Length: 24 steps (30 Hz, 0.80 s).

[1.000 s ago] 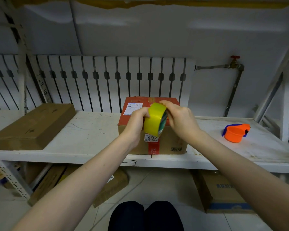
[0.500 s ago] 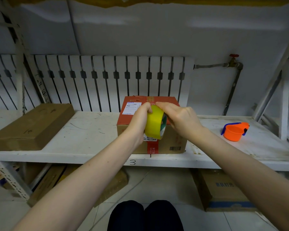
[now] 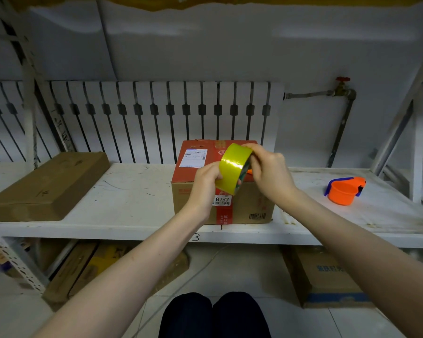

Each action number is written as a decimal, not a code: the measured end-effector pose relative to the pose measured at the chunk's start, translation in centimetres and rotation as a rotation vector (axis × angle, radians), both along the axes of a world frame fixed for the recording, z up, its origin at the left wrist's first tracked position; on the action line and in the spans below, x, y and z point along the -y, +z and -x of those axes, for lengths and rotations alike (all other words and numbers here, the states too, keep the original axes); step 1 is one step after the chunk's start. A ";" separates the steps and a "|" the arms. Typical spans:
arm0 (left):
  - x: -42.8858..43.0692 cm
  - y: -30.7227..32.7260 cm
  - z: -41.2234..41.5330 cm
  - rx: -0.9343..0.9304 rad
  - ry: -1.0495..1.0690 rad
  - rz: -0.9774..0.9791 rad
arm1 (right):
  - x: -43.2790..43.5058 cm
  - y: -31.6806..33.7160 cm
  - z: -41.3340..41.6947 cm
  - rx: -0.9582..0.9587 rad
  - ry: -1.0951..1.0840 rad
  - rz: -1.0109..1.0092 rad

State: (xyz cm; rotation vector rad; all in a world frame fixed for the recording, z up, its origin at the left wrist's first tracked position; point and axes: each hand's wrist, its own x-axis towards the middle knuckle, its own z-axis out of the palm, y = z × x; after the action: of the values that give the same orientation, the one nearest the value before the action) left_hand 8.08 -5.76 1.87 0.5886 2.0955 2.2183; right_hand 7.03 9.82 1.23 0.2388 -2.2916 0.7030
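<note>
A roll of yellow tape (image 3: 232,167) is held in the air in front of a red-topped cardboard box (image 3: 195,152) that stands on the white shelf (image 3: 132,191). My left hand (image 3: 205,184) grips the roll's lower left edge with curled fingers. My right hand (image 3: 269,172) holds the roll's right side, fingers wrapped over its top rim. The roll tilts, with its outer yellow face toward me. The box carries a white shipping label and a sticker reading 8737.
A flat brown box (image 3: 47,186) lies on the shelf at the left. An orange tape dispenser (image 3: 342,191) with a blue handle sits on the shelf at the right. Cardboard boxes (image 3: 327,276) stand on the floor under the shelf. A radiator (image 3: 156,118) lines the wall behind.
Both hands turned the tape roll and lifted it slightly; my left hand slid down from the top to the roll's lower left edge, and more of the yellow face shows.
</note>
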 end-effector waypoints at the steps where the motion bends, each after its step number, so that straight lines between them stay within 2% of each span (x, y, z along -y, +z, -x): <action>1: 0.0 0.0 0.0 -0.011 -0.010 0.002 | 0.0 0.0 -0.1 0.012 0.006 0.014; 4: 0.1 0.2 0.2 -0.023 -0.013 -0.003 | 0.0 0.0 -0.2 0.018 0.020 0.028; 10: -0.3 1.5 0.2 0.067 -0.047 -0.063 | -0.1 0.3 -0.1 -0.036 0.043 -0.130; 17: -0.2 0.8 0.4 0.055 -0.054 -0.036 | 0.3 -0.9 0.3 0.041 0.081 0.081; 24: -0.3 0.4 -0.5 -0.112 -0.086 0.001 | 0.4 -1.8 0.8 0.132 0.064 0.260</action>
State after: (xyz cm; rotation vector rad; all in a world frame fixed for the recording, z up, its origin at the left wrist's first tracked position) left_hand 8.53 -5.49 2.22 0.8044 2.0781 2.1859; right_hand 6.23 9.39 -0.54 0.1469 -2.2939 1.0672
